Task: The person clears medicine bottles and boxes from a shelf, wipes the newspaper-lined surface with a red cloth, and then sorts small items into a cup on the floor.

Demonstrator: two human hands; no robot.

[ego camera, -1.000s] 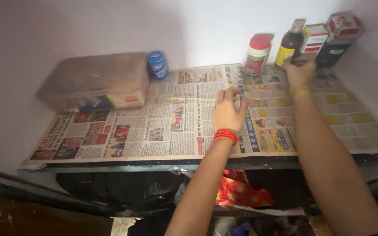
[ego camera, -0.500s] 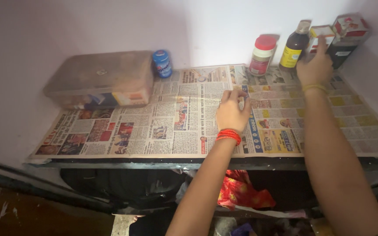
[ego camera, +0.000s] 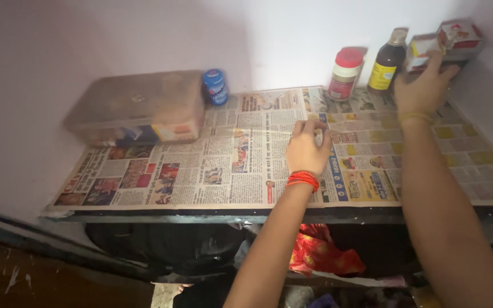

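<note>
At the far left of the shelf sits a dusty lidded box (ego camera: 135, 108), a small blue jar (ego camera: 216, 86) just beside it. My left hand (ego camera: 308, 151) presses flat, grip empty, on the newspaper (ego camera: 212, 165). Right of it stand a red-capped jar (ego camera: 346, 74) and dark bottle (ego camera: 388, 60). My right hand (ego camera: 426, 86), the nearer one, closes its grip on the small cartons (ego camera: 443, 43) in the far right corner.

Head camera looks down, close, onto the newspaper-lined shelf (ego camera: 212, 165) against the wall.
</note>
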